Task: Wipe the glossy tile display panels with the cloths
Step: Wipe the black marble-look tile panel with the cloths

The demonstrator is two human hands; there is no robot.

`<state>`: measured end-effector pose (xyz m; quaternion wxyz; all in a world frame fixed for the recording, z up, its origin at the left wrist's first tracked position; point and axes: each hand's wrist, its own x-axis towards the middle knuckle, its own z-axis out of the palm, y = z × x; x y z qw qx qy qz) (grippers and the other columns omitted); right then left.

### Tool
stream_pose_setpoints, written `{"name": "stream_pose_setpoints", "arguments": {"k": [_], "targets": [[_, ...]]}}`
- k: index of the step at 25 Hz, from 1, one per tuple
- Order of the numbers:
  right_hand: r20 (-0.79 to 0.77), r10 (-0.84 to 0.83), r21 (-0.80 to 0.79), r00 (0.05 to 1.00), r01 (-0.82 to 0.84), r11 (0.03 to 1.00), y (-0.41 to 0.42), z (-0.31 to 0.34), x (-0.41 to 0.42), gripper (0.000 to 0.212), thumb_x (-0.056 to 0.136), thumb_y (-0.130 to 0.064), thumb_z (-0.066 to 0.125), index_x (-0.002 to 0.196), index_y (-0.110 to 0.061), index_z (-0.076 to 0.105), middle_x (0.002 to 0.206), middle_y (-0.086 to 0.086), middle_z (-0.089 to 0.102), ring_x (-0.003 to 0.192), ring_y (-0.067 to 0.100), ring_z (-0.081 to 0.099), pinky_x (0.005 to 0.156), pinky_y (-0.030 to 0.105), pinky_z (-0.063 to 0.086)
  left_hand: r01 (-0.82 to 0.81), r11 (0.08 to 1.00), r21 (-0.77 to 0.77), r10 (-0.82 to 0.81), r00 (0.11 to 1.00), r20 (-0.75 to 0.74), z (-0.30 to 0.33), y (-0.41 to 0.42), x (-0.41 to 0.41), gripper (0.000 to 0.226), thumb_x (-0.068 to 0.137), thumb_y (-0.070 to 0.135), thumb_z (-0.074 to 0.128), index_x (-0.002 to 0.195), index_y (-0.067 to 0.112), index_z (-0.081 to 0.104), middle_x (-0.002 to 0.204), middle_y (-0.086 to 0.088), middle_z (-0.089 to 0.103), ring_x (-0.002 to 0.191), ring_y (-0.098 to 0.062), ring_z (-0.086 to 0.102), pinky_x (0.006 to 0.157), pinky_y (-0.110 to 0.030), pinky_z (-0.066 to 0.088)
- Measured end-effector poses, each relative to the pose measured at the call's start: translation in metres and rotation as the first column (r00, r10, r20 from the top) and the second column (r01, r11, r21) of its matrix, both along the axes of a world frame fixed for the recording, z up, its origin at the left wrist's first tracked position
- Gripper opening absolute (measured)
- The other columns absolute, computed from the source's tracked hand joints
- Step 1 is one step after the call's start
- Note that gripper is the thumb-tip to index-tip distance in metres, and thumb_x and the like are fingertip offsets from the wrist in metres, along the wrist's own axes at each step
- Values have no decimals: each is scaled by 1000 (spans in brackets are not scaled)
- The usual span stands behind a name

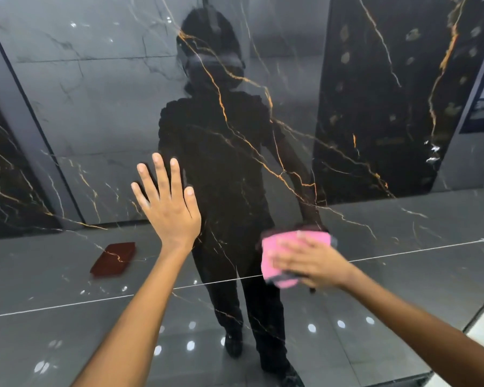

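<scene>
A person's left hand [168, 208] lies flat, fingers straight and spread, against a glossy black tile panel [361, 113] veined in gold. To its right and lower on the panel, the right hand [313, 262], blurred, presses a pink cloth [274, 255] to the surface, fingers laid flat over it. The panel mirrors a red cloth-like shape [113, 258] at left.

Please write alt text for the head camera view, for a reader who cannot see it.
A person's right hand presses a pink cloth against a glossy black tile panel veined with gold, while the left hand rests flat on it with fingers spread. The panel mirrors the person's dark silhouette, ceiling lights and a red rectangular object.
</scene>
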<state>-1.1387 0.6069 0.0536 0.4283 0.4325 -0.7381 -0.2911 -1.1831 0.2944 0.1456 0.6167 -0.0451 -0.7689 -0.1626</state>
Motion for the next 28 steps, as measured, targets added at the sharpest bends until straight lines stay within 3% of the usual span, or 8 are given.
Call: {"name": "stream_pose_setpoints", "arguments": {"k": [3,5,10,13,18,23,25,28], "targets": [[-109,79,-742,991,-135,657,-19,131,-17,70,75,-12,58,143,-15,41,156,8,28,141,35,26,115,55,20,0,1000,12,1,1000,-8,0,0,0,55,104,30,27,156,20,14,158,-15,26,146,-40,15,121,-44,-3],[-143,40,-889,989,-146,434,-45,155,-22,69,68,-5,58,137,-6,48,144,18,46,137,38,31,114,55,22,5,1000,8,-5,1000,-1,-1,0,2,54,105,31,25,157,21,13,159,-14,25,146,-40,15,121,-45,-2],[145,82,26,986,-86,996,-71,12,-2,78,69,-11,63,144,-15,40,148,4,46,146,19,22,123,37,-3,10,1000,3,-10,1000,22,0,-1,3,55,105,32,23,157,21,10,159,-13,24,147,-38,13,120,-46,-2],[64,95,-207,993,-79,975,-37,58,-6,75,78,-23,64,146,-16,35,157,8,29,150,21,8,123,40,4,4,1000,-2,-4,999,33,0,-1,3,55,104,32,24,156,20,10,160,-13,22,147,-37,11,120,-45,-4],[-175,-22,-941,984,-160,300,-57,253,-16,73,72,-12,60,142,-1,44,146,29,39,138,42,32,120,43,20,10,1000,14,-10,999,37,-1,0,3,56,104,32,25,157,21,9,160,-13,22,147,-36,10,120,-43,-7],[119,101,-153,988,-83,985,-100,96,-12,80,71,-20,65,146,-8,40,152,16,37,146,28,21,123,37,2,36,999,-25,-34,998,61,1,-7,2,56,102,31,29,155,17,18,160,-15,22,147,-37,8,120,-46,-4],[188,37,135,981,-63,989,-70,54,1,77,76,-22,64,148,-13,37,157,10,31,150,20,2,122,36,-4,19,999,-33,-17,997,75,-3,-8,4,57,103,31,28,156,17,13,161,-12,18,149,-34,2,120,-46,-5],[68,114,-141,991,-103,985,-32,107,-3,70,75,-24,59,142,-16,40,152,14,30,150,25,9,122,35,10,21,999,-31,-18,995,93,1,-7,7,59,102,30,28,156,19,7,162,-10,15,151,-29,-4,120,-45,-6]]}}
